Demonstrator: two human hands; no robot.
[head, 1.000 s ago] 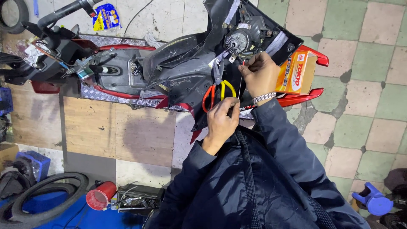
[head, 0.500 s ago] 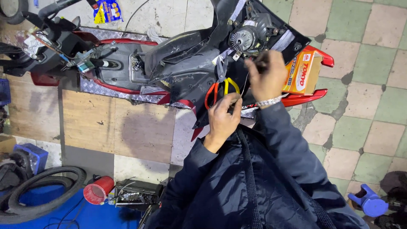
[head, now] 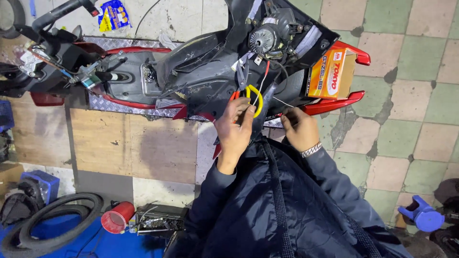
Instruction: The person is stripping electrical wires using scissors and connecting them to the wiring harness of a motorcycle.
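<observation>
The left hand (head: 235, 125) pinched yellow-handled pliers (head: 248, 95) by their stiff, likely light, grippy handles against a scooter's (head: 201, 81) opened black bodywork, while the right hand (head: 300, 128) closed on thin, flexible wires (head: 282, 101) just beside.

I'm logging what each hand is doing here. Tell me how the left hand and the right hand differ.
The left hand grips scissors with red and yellow handles; the right hand holds no tool and seems to pinch a thin wire. The right hand's wrist wears a metal bracelet; the left hand's wrist is bare. Both have dark sleeves and work at the scooter.
</observation>
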